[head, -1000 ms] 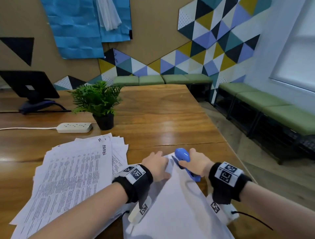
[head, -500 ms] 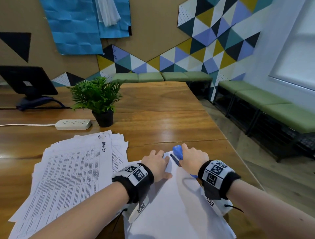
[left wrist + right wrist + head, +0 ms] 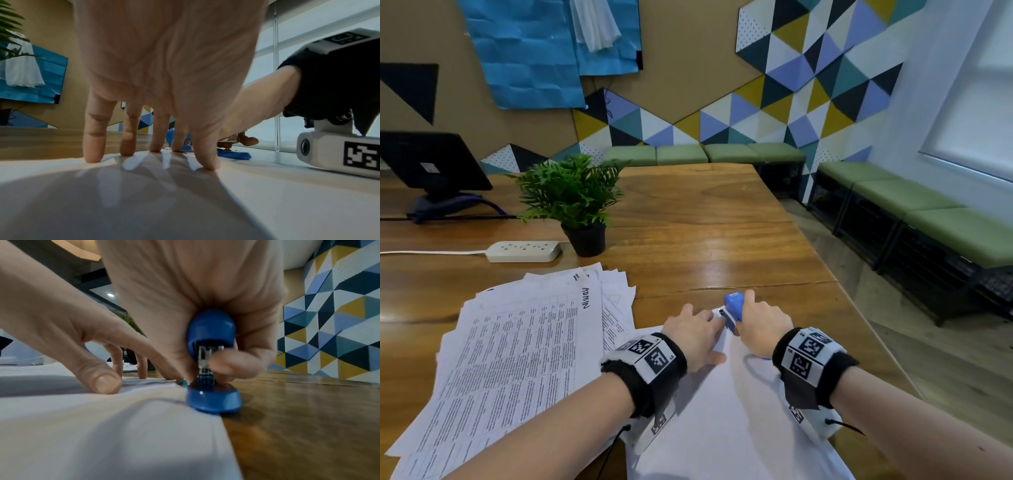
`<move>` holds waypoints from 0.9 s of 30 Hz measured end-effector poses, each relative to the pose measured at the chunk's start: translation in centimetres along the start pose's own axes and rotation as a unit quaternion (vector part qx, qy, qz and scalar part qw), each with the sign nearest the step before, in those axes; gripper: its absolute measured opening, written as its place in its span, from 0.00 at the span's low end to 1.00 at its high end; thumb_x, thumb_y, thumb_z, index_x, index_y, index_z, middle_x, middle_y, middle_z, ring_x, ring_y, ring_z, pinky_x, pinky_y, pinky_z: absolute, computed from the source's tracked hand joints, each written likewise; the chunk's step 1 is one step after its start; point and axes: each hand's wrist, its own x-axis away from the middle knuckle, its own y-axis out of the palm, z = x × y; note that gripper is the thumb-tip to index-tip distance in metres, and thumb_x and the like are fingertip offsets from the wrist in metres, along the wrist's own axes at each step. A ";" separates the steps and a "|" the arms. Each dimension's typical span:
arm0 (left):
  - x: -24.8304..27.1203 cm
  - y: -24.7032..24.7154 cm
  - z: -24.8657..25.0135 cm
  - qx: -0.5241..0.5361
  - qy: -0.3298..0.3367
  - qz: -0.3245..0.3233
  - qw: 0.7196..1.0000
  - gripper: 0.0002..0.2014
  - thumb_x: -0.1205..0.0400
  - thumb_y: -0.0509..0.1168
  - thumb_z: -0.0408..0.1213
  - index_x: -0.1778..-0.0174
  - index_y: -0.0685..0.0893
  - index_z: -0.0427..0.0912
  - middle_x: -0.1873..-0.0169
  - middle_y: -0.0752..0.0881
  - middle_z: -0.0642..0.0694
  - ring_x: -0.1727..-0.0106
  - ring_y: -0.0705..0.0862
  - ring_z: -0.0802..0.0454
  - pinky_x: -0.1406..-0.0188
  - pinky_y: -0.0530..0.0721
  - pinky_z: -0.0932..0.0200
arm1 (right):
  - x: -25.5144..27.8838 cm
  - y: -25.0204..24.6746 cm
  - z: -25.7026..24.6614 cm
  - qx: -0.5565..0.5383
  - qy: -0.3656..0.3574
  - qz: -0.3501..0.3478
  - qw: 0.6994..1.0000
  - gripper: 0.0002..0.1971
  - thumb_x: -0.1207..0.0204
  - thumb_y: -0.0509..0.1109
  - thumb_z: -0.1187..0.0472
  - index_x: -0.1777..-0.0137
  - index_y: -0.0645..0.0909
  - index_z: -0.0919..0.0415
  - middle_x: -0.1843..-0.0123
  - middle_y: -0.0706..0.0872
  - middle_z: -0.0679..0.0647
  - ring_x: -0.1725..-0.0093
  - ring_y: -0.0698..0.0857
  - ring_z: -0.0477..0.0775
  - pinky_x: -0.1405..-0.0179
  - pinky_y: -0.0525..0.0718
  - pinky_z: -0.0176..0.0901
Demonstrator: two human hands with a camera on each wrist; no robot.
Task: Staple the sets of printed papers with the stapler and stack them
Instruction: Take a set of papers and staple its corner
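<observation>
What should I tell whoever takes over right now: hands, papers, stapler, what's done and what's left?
Left hand: open, fingertips pressing the blank-side-up paper set flat near its far corner.
Right hand: grips the blue stapler, whose base sits on the table at that corner.
Whether the staple has gone in cannot be seen.
The loose printed papers lie fanned out to the left.
Left: finish this staple, set the set aside, staple and stack the rest.
</observation>
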 end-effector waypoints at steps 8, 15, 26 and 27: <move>0.5 -0.3 0.2 -0.007 0.000 0.004 1.000 0.25 0.17 0.59 0.56 0.29 0.69 0.45 0.32 0.75 0.49 0.34 0.69 0.42 0.52 0.73 0.51 | -1.2 0.5 -0.3 0.019 -0.005 0.015 1.000 0.15 0.18 0.58 0.63 0.33 0.64 0.64 0.42 0.85 0.60 0.43 0.85 0.64 0.61 0.71 0.46; 0.3 0.0 0.0 -0.006 -0.005 0.005 1.000 0.26 0.18 0.60 0.57 0.28 0.69 0.46 0.30 0.74 0.50 0.34 0.69 0.42 0.51 0.73 0.51 | -2.7 0.5 -0.8 0.035 -0.011 0.019 0.999 0.16 0.17 0.59 0.64 0.32 0.63 0.64 0.40 0.85 0.60 0.42 0.85 0.65 0.60 0.71 0.47; 0.9 -0.3 0.5 0.004 -0.028 0.001 1.000 0.26 0.18 0.60 0.57 0.29 0.70 0.47 0.29 0.74 0.49 0.32 0.68 0.42 0.48 0.73 0.50 | -2.8 0.0 -1.1 0.037 -0.020 0.015 0.999 0.18 0.18 0.60 0.63 0.31 0.63 0.65 0.37 0.83 0.63 0.38 0.83 0.66 0.57 0.71 0.48; 0.8 -0.2 0.5 0.007 -0.028 0.003 1.000 0.25 0.18 0.60 0.57 0.29 0.70 0.47 0.30 0.74 0.49 0.32 0.68 0.42 0.49 0.72 0.50 | -2.8 0.0 -1.3 0.036 -0.017 0.013 0.999 0.19 0.19 0.60 0.64 0.30 0.63 0.66 0.36 0.82 0.63 0.37 0.82 0.66 0.55 0.72 0.49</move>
